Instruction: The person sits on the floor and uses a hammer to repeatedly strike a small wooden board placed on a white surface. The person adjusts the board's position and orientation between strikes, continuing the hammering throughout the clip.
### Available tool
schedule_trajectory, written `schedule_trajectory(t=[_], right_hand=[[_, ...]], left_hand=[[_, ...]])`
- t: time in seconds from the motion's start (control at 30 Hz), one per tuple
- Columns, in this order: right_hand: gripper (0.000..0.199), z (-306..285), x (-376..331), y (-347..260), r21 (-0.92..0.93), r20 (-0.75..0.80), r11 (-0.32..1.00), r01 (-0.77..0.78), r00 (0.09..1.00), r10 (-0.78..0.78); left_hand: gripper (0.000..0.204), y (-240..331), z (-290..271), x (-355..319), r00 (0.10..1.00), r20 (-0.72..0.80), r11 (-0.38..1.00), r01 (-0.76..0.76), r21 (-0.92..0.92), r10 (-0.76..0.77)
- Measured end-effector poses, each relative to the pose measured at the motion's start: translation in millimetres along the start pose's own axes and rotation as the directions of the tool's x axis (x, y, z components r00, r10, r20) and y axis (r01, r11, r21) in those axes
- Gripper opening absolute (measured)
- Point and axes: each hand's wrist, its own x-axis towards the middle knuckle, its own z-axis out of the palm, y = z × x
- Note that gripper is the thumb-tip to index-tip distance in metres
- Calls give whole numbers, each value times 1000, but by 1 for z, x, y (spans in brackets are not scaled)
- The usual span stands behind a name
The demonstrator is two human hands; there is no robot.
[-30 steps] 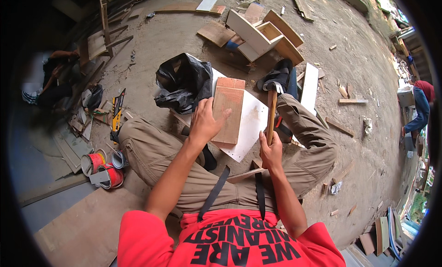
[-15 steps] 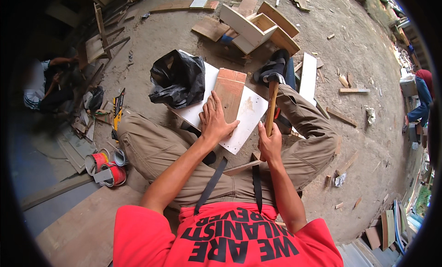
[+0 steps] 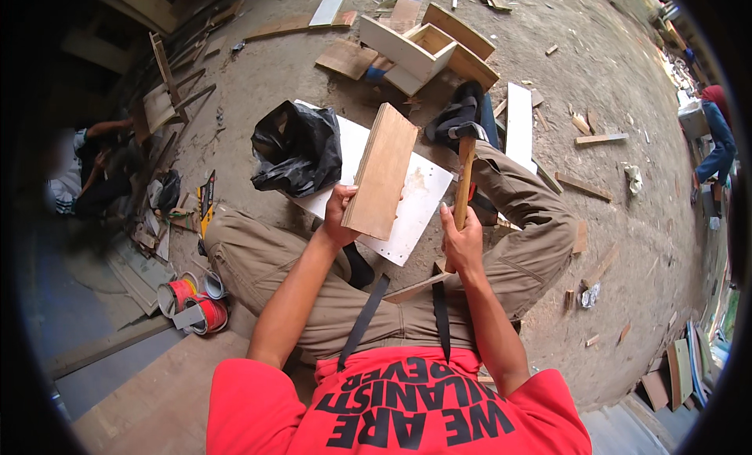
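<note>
Head view: from my distant seat I see the left hand (image 3: pixel 338 217) closed around the near left side of a wooden block (image 3: pixel 381 174); its thumb lies along the edge and fingertips show at the opposite side, so the palm seems to pass beneath, probably to carry the weight and steer the tilt; the block slants above the white board (image 3: pixel 419 212), though I cannot tell whether any part touches it; the right hand (image 3: pixel 462 239) is wrapped around the lower handle of a hammer (image 3: pixel 464 177), its head pointing away from the body, likely a hold that leaves the shaft free of the block; the board sits between the bent legs (image 3: pixel 513 255), presumably to keep work within easy reach of both hands; a black bag (image 3: pixel 296 151) covers the board's left part, its mouth upward, I judge for easy access; I cannot make out its contents.
</note>
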Motion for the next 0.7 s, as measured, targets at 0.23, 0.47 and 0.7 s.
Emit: schedule_trajectory(t=[0.23,0.47,0.7], right_hand=[[35,0,2,3,-7,-11,1000,-15,1000,15],[38,-4,4,-1,-56,-57,998,-23,998,20],[41,-11,11,6,-79,-108,997,-11,994,2]], left_hand=[[72,13,16,43,976,-169,966,-98,238,140],[92,36,37,132,764,-562,935,-149,322,316],[99,37,19,162,651,-564,776,-63,627,508]])
